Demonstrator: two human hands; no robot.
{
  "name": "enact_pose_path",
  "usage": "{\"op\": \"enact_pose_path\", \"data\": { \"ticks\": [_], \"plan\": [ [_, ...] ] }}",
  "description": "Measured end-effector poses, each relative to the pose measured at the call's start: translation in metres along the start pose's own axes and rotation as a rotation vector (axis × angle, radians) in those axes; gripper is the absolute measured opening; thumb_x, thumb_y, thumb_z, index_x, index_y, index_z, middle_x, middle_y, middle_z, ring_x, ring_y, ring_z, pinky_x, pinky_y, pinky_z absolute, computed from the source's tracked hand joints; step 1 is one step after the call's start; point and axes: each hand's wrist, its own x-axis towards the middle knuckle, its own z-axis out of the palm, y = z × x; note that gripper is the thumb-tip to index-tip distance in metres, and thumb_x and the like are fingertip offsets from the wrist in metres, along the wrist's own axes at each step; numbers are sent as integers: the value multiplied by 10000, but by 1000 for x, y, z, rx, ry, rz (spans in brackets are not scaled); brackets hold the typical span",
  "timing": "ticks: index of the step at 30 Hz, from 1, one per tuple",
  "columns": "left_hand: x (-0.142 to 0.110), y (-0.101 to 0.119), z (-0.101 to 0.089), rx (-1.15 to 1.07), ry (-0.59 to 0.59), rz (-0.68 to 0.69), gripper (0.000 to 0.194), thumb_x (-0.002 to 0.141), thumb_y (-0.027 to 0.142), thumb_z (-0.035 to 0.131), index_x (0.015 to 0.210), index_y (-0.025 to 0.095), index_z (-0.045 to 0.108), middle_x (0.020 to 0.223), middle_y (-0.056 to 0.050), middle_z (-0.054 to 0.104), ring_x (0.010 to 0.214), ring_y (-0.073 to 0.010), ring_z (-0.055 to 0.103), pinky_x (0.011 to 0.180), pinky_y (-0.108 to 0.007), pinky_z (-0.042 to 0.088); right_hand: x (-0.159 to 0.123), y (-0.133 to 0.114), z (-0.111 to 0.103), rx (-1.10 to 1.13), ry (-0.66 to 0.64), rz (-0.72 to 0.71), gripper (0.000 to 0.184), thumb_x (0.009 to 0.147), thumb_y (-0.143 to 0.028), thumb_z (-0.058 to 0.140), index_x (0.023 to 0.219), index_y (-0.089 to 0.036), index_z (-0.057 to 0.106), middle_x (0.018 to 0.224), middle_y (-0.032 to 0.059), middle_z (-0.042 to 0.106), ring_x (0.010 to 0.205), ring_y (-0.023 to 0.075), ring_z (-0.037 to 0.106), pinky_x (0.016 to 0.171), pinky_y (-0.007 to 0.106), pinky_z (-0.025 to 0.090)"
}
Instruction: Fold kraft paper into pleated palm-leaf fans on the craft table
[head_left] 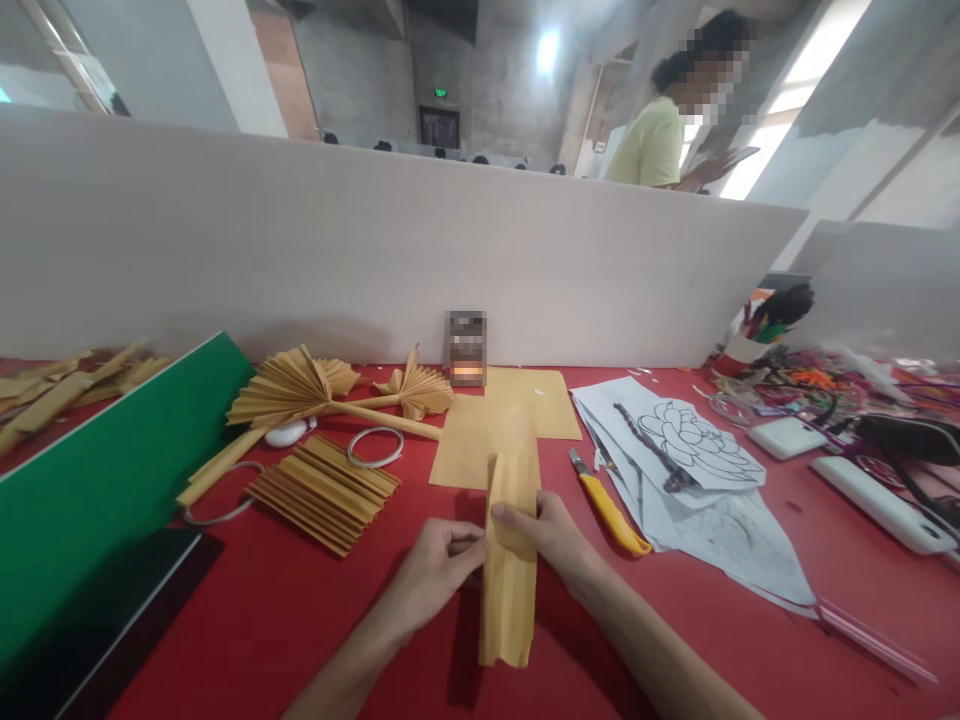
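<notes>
A strip of folded yellow-brown paper (510, 600) stands lengthwise between my two hands, with creases running along it. My left hand (446, 565) pinches its left edge, thumb and fingers together. On the opposite edge my right hand (555, 530) grips the strip, its thumb lying across the front; the other fingers are partly hidden behind. Just beyond lie flat sheets of the same paper (457, 450). To the left rests a pleated paper piece (326, 495), with paper fans (289, 390) on rolled stems behind it. A yellow utility knife (611, 510) lies to the right.
Wire rings (375, 447) lie near the pleated piece. A green board (112, 480) and a dark flat object (135, 600) are at left. Printed drawings (697, 440), a white power bank (877, 505) and a pen cup (739, 352) are at right. Behind a white partition (360, 250) a person (649, 145) stands.
</notes>
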Motion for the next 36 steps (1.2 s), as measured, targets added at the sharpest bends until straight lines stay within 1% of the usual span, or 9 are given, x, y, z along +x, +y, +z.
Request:
{"op": "enact_pose_path", "data": {
  "ticks": [2,6,10,15,19,25,29,31,36],
  "plan": [
    [0,1,1,-7,0,-4,345,868,455,757,944,124,816,831,-86,806,745,-234,737,737,-320,570,-1,0,0,20,13,-7,527,676,-598,893,791,-120,706,763,59,698,682,176,628,604,262,483],
    [1,1,0,2,54,24,427,852,513,756,1026,126,804,887,-99,805,800,-256,736,782,-345,574,0,4,2,47,-13,-4,531,697,-599,884,834,-111,726,780,74,719,683,189,651,614,280,506],
    [3,-3,-3,79,91,81,471,833,566,752,1007,132,810,864,-100,795,804,-265,714,739,-325,554,4,10,3,21,-4,-21,535,673,-599,896,823,-110,740,767,70,724,676,193,660,604,277,504],
    [3,-3,-4,127,69,111,461,852,585,718,867,131,798,755,-76,749,730,-238,666,653,-290,499,8,12,1,-36,3,-39,546,643,-639,884,742,-125,727,718,60,716,652,200,661,584,285,505],
    [2,-1,-3,136,26,118,439,881,563,687,815,138,774,750,-56,723,697,-206,623,619,-266,448,5,10,2,-48,-15,-39,562,652,-658,867,765,-124,737,738,73,730,671,211,675,607,297,520],
    [7,-10,-5,192,110,160,458,925,555,639,770,136,742,653,-15,627,618,-159,529,566,-246,369,2,5,4,-17,-9,-27,566,624,-644,894,801,-126,747,768,74,742,694,220,685,639,309,537],
    [6,-9,-7,154,34,164,395,925,494,663,818,133,785,727,-40,696,670,-178,580,606,-253,405,-2,0,5,28,-21,-3,548,655,-605,904,849,-116,750,800,78,744,710,211,684,651,297,533],
    [5,-6,-7,154,24,140,367,899,479,697,831,136,807,726,-44,720,671,-188,606,610,-256,420,-4,-1,5,52,-9,3,554,669,-614,894,854,-113,744,797,77,738,702,205,677,647,294,532],
    [3,0,-4,124,114,100,427,850,548,724,916,139,828,778,-67,768,777,-247,691,709,-297,519,-3,2,8,39,-6,-11,570,675,-646,876,830,-113,746,785,77,733,693,206,674,636,292,528]
  ]
}}
